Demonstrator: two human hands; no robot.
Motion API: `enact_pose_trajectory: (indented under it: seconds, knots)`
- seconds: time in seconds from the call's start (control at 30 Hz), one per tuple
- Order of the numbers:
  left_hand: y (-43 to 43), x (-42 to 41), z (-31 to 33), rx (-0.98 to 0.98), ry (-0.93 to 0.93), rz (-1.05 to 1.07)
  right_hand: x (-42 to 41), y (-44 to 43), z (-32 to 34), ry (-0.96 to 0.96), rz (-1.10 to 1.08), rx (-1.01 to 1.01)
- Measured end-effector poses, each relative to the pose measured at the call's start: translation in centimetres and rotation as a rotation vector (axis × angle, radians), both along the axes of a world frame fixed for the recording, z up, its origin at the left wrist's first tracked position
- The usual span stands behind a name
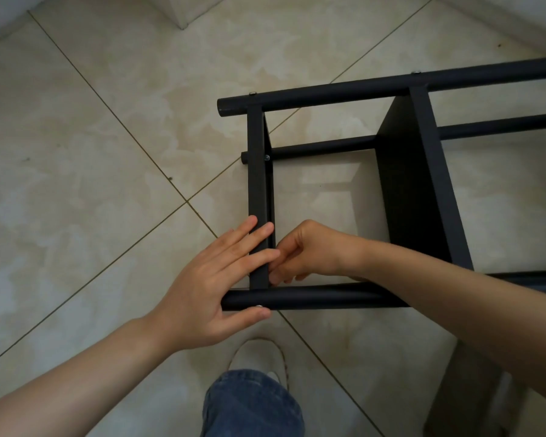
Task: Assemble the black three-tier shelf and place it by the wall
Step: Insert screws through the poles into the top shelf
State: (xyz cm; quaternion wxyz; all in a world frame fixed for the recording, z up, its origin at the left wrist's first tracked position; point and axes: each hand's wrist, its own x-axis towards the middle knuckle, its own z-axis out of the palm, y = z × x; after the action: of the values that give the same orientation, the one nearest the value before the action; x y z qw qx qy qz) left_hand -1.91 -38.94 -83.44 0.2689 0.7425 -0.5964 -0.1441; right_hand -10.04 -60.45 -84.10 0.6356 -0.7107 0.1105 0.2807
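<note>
Tiled floor (92, 152) at left. Your left hand (208, 279) spread, fingers straight and pressed across end board (256, 171), thumb under near pole (312, 298) beside silver screw head (259, 306). Black shelf (322, 148) lies on its side on floor, right of centre, running off right edge. Your right hand (309, 250) just right of end board, inside frame above near pole, fingers curled, tips at board's inner face; cannot tell what they pinch. Further right, middle board (435, 171) spans from far pole (360, 89) to near pole.
</note>
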Motion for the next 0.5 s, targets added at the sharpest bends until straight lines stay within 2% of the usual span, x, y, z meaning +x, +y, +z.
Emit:
enact_pose_trajectory:
  seconds: [0.5]
  knots:
    - [-0.03,-0.14,0.03,-0.002,0.007,-0.005,0.45,0.13,0.08,0.041,-0.021,0.047]
